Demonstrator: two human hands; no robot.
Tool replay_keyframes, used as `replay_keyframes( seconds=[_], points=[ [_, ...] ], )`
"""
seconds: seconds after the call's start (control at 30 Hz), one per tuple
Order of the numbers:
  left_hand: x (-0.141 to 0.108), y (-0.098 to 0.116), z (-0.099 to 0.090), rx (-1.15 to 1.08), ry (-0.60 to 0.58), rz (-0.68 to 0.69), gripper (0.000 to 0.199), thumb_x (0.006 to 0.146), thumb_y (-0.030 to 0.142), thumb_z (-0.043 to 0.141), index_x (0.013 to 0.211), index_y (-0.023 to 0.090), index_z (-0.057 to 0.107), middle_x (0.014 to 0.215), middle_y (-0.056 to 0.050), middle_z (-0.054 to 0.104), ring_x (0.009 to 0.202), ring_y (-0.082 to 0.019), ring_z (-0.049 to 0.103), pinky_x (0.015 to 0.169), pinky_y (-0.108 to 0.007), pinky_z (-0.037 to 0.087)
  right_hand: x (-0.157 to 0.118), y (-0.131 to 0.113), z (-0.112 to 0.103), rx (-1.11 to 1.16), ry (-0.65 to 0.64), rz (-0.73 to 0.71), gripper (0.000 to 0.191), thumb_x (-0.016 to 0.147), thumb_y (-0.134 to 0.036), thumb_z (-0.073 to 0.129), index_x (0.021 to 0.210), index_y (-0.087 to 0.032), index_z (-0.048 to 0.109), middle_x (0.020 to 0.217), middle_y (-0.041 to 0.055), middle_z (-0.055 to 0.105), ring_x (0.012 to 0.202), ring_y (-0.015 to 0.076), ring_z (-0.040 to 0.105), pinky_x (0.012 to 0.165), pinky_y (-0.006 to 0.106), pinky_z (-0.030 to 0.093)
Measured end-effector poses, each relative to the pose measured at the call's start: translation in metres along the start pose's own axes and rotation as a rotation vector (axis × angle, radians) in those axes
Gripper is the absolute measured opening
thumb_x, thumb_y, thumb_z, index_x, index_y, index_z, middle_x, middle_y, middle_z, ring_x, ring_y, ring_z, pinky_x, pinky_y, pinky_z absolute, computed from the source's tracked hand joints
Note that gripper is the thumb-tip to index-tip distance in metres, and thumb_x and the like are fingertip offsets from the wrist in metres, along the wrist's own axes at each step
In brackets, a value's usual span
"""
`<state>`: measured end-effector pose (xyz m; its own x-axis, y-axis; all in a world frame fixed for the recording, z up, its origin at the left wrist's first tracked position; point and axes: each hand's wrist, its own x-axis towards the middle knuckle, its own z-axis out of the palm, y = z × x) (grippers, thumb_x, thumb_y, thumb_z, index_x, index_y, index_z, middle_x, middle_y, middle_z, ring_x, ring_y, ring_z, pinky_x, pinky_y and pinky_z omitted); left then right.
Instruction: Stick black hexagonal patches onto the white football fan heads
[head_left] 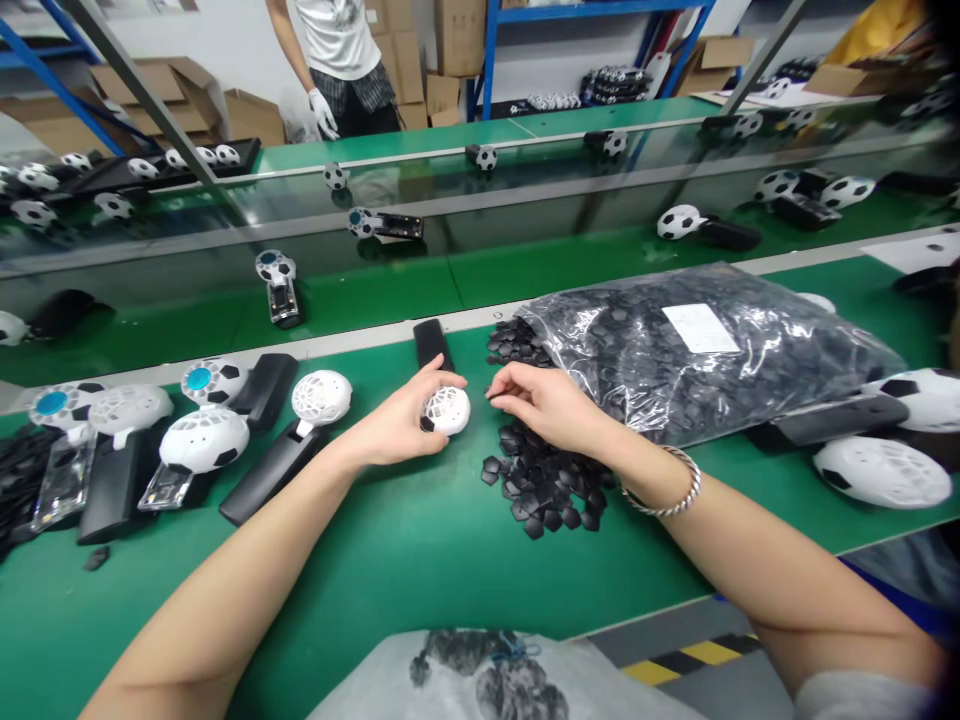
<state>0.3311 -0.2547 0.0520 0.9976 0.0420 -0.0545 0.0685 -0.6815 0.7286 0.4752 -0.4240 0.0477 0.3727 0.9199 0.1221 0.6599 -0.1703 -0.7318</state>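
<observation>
1 twisted silver bracelet (pixel 697 482) on the right wrist (pixel 630 460); pale grey top (pixel 457 700), dark print (pixel 525 690), seemingly short-sleeved.

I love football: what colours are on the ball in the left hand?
The ball is mostly white with some black, best seen in the head view.

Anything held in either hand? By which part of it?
Left hand: a white ball-shaped head, gripped around its sides. Right hand: a small dark piece, pinched; too small to tell by which part.
</observation>
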Motion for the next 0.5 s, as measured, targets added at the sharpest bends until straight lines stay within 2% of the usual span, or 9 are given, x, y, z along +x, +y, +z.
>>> replay_keyframes(
  seconds=[0.13,0.27,0.4,0.5],
  points=[
    [0.001,0.0,0.003,-0.026,0.005,0.039,0.054,0.065,0.017,0.06,0.117,0.021,0.046,0.132,-0.005,0.045,0.137,-0.023,0.011,0.109,-0.042,0.02,-0.001,-0.008,0.005,0.156,-0.01,-0.062,0.004,0.078,-0.019,0.058,0.077,-0.016,0.06,0.078,0.0011,0.061,0.069,0.0113,0.055,0.065,0.024,0.044],
    [0.002,0.002,0.006,-0.027,0.026,0.052,0.05,0.067,0.025,0.064,0.114,0.021,0.048,0.127,-0.006,0.049,0.136,-0.025,0.016,0.108,-0.044,0.022,0.0,-0.012,0.014,0.266,-0.058,-0.053,0.005,0.078,-0.02,0.058,0.076,-0.017,0.062,0.075,0.0002,0.059,0.068,0.0111,0.053,0.064,0.024,0.043],
    [0.004,0.001,0.009,-0.03,0.045,0.057,0.056,0.068,0.034,0.066,0.118,0.02,0.044,0.131,-0.008,0.046,0.136,-0.026,0.016,0.108,-0.044,0.023,0.001,-0.013,0.022,0.254,-0.023,-0.092,0.004,0.077,-0.018,0.058,0.075,-0.016,0.061,0.074,0.0001,0.055,0.066,0.01,0.052,0.064,0.024,0.043],
    [0.004,0.0,0.01,-0.035,0.042,0.068,0.051,0.073,0.032,0.061,0.119,0.02,0.043,0.132,-0.008,0.045,0.136,-0.025,0.016,0.109,-0.044,0.021,0.001,-0.013,0.026,0.246,0.021,-0.1,0.004,0.076,-0.017,0.059,0.072,-0.016,0.059,0.074,-0.0005,0.052,0.063,0.0091,0.05,0.063,0.024,0.043]
  ],
)
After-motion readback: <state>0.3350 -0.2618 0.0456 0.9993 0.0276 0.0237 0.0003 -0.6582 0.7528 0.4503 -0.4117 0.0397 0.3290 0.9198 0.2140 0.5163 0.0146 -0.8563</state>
